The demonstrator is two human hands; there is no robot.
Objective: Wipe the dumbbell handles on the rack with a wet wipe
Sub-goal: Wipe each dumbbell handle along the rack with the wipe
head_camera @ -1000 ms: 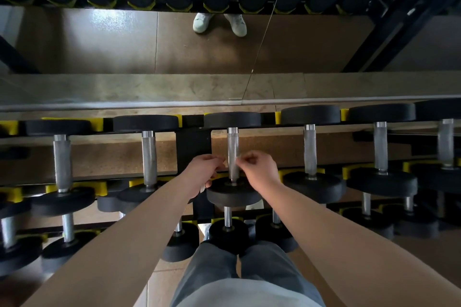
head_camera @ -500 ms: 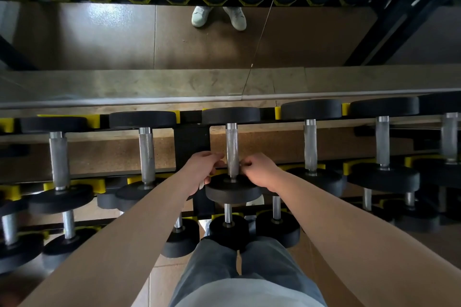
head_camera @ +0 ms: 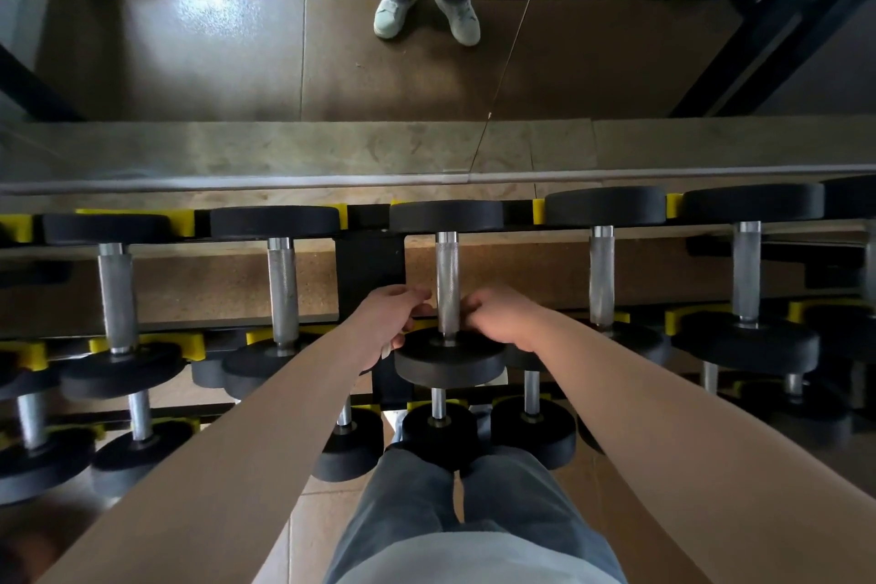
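- The fingers of the left hand are curled together, and a pale scrap of the wet wipe is seen pinched beneath them
- The fingers of the right hand are curled inward as well; whether anything is clamped in them cannot be told
- The knurled handle is found directly between the two sets of fingers, at its near end; contact with the metal cannot be made out
- The dumbbell is laid on the top row of the rack, its near disc just below the fingers and its far disc well beyond them
- A neighbouring dumbbell is seen to the left of the left fingers, and another dumbbell to the right of the right fingers
- Smaller dumbbells are racked on a lower row beneath the fingers, above grey trousers
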